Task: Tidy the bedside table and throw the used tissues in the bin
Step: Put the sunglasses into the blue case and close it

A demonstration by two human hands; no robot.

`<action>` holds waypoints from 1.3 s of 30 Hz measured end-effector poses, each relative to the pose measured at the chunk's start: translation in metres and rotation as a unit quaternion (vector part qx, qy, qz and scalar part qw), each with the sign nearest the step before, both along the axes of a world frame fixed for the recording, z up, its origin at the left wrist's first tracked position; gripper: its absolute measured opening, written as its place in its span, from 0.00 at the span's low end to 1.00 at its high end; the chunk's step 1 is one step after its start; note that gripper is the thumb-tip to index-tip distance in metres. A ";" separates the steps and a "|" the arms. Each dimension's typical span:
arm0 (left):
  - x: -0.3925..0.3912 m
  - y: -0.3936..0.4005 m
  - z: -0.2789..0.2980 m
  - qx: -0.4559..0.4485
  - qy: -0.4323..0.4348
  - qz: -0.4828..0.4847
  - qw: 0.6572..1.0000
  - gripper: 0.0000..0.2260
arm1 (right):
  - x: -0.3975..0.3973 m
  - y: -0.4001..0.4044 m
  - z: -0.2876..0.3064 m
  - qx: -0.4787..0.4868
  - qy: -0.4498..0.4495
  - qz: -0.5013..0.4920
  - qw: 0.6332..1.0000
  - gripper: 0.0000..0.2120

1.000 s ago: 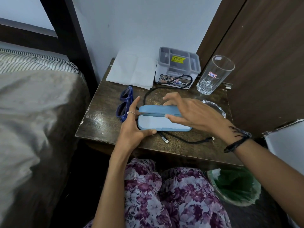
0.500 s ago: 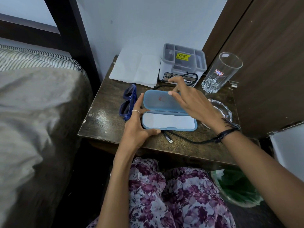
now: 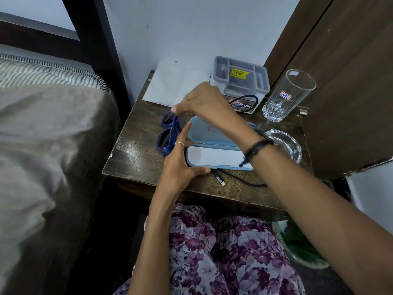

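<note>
Blue case (image 3: 214, 145) lies open, pale lining showing; left hand (image 3: 180, 165) grips its end, finger straight. Right hand (image 3: 204, 103) reaches over, fingertips touching glasses (image 3: 168, 133); grip unclear.

A pale blue wall (image 3: 191, 28) is seen behind; a dark bed frame (image 3: 100, 50) and grey-covered bed (image 3: 42, 145) are set left; a brown wooden wardrobe door (image 3: 350, 71) is placed right.

— Is the room bright?
— No, it is dim and bluish. Soft light falls from above and makes a glare patch on the tabletop (image 3: 136, 150).
— Is the picture sharp?
— The middle, yes. The right hand (image 3: 204, 103) is a little blurred at the fingertips. Toward the edges, straight lines bend and the bed (image 3: 42, 128) looks soft.
</note>
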State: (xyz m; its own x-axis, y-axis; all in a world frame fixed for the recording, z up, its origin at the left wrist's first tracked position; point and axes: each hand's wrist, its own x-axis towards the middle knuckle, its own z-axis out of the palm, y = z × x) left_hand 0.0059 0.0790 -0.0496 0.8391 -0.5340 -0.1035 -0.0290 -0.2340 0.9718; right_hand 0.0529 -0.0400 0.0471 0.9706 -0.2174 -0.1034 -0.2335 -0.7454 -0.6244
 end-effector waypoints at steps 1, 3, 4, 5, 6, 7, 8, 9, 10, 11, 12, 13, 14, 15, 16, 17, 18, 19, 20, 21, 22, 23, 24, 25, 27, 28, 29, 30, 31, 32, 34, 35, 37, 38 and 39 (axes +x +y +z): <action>0.000 0.000 0.001 0.001 -0.001 -0.001 1.000 0.48 | 0.008 0.003 -0.002 -0.023 0.037 -0.001 0.999 0.14; 0.000 -0.001 0.002 0.002 0.000 -0.003 1.000 0.48 | 0.021 0.007 -0.008 -0.112 0.100 0.007 0.989 0.15; 0.000 -0.001 0.003 0.005 0.002 -0.003 1.000 0.48 | 0.025 0.008 -0.011 -0.149 0.131 0.013 0.980 0.17; 0.000 -0.001 0.003 0.008 0.003 -0.003 1.000 0.48 | 0.027 0.009 -0.012 -0.166 0.159 0.021 0.973 0.18; 0.000 -0.001 0.003 0.011 0.001 -0.003 1.000 0.48 | 0.029 0.009 -0.014 -0.165 0.182 0.027 0.969 0.17; 0.000 -0.001 0.003 0.014 -0.002 -0.003 1.000 0.48 | 0.030 0.010 -0.014 -0.156 0.194 0.033 0.968 0.16; 0.000 -0.001 0.003 0.016 -0.004 -0.004 1.000 0.49 | 0.032 0.010 -0.014 -0.138 0.207 0.038 0.968 0.16; 0.000 -0.001 0.003 0.016 -0.005 -0.004 1.000 0.49 | 0.031 0.012 -0.012 -0.113 0.220 0.040 0.968 0.15; 0.000 -0.001 0.004 0.015 -0.005 -0.005 1.000 0.49 | 0.031 0.013 -0.012 -0.084 0.234 0.038 0.968 0.14; 0.000 -0.001 0.004 0.014 -0.004 -0.005 1.000 0.49 | 0.030 0.015 -0.011 -0.054 0.243 0.032 0.968 0.12; 0.000 -0.001 0.004 0.015 -0.005 -0.005 1.000 0.49 | 0.030 0.015 -0.013 -0.027 0.247 0.023 0.968 0.11; 0.000 -0.001 0.004 0.016 -0.007 -0.005 1.000 0.49 | 0.030 0.015 -0.014 -0.004 0.240 0.008 0.971 0.11; 0.000 0.000 0.003 0.016 -0.009 -0.005 1.000 0.49 | 0.030 0.014 -0.015 0.021 0.224 -0.007 0.974 0.10; 0.000 0.000 0.002 0.016 -0.010 -0.005 1.000 0.49 | 0.030 0.013 -0.015 0.053 0.203 -0.025 0.977 0.10; 0.000 0.001 0.002 0.014 -0.011 -0.005 1.000 0.49 | 0.029 0.011 -0.014 0.089 0.180 -0.037 0.979 0.09; 0.000 0.001 0.001 0.012 -0.011 -0.006 1.000 0.49 | 0.027 0.011 -0.009 0.122 0.160 -0.044 0.978 0.08; 0.000 0.001 0.001 0.009 -0.011 -0.006 1.000 0.49 | 0.026 0.010 -0.004 0.143 0.142 -0.048 0.978 0.07; 0.001 0.002 0.001 0.007 -0.011 -0.007 1.000 0.48 | 0.023 0.009 0.004 0.156 0.123 -0.051 0.979 0.06; 0.001 0.002 0.002 0.005 -0.012 -0.008 1.000 0.48 | 0.021 0.008 0.012 0.164 0.099 -0.052 0.980 0.05; 0.001 0.002 0.002 0.003 -0.012 -0.009 1.000 0.48 | 0.018 0.006 0.021 0.169 0.073 -0.049 0.982 0.04; 0.001 0.003 0.002 0.002 -0.012 -0.010 1.000 0.47 | 0.015 0.003 0.028 0.164 0.046 -0.043 0.984 0.05; 0.000 0.003 0.003 0.000 -0.013 -0.010 1.000 0.47 | 0.012 0.000 0.035 0.150 0.024 -0.035 0.988 0.05; 0.000 0.002 0.003 -0.001 -0.014 -0.009 1.000 0.47 | 0.007 -0.004 0.041 0.131 0.004 -0.027 0.991 0.05; 0.000 0.002 0.003 -0.002 -0.016 -0.008 1.000 0.47 | 0.000 -0.008 0.046 0.110 -0.013 -0.021 0.994 0.05; 0.001 0.002 0.001 -0.002 -0.021 -0.004 1.000 0.47 | -0.017 -0.019 0.053 0.057 -0.037 0.001 0.998 0.05; 0.001 0.002 0.000 -0.001 -0.022 -0.005 1.000 0.47 | -0.026 -0.025 0.056 0.029 -0.037 0.025 0.999 0.06; 0.002 0.002 -0.001 0.000 -0.022 -0.005 1.000 0.48 | -0.035 -0.032 0.057 0.001 -0.024 0.054 0.998 0.07; 0.002 0.002 -0.002 -0.001 -0.021 -0.006 1.000 0.48 | -0.044 -0.039 0.058 -0.030 -0.002 0.081 0.996 0.07; 0.002 0.002 -0.002 -0.002 -0.022 -0.006 1.000 0.47 | -0.051 -0.045 0.055 -0.055 0.022 0.100 0.993 0.07; 0.003 0.001 -0.003 -0.005 -0.022 -0.006 1.000 0.47 | -0.058 -0.050 0.052 -0.073 0.039 0.113 0.990 0.08; 0.002 0.001 -0.002 -0.013 -0.016 -0.010 1.000 0.47 | -0.068 -0.059 0.038 -0.108 0.051 0.139 0.983 0.10; 0.002 0.001 -0.002 -0.019 -0.010 -0.013 1.000 0.47 | -0.073 -0.061 0.030 -0.130 0.057 0.151 0.978 0.10; 0.002 0.002 -0.003 -0.033 -0.001 -0.016 0.999 0.48 | -0.079 -0.065 0.015 -0.165 0.073 0.166 0.969 0.11; 0.002 0.002 -0.003 -0.038 0.002 -0.016 0.999 0.47 | -0.081 -0.065 0.008 -0.171 0.078 0.167 0.968 0.11; 0.002 0.002 -0.004 -0.040 0.003 -0.015 0.999 0.46 | -0.083 -0.066 0.002 -0.173 0.078 0.165 0.968 0.10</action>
State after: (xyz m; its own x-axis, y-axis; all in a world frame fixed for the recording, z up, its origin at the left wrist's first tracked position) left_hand 0.0077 0.0814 -0.0532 0.8223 -0.5654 -0.0648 -0.0286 -0.1548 0.9875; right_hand -0.0296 -0.1059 0.0495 0.9714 0.0538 -0.2311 -0.0188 -0.9535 -0.3009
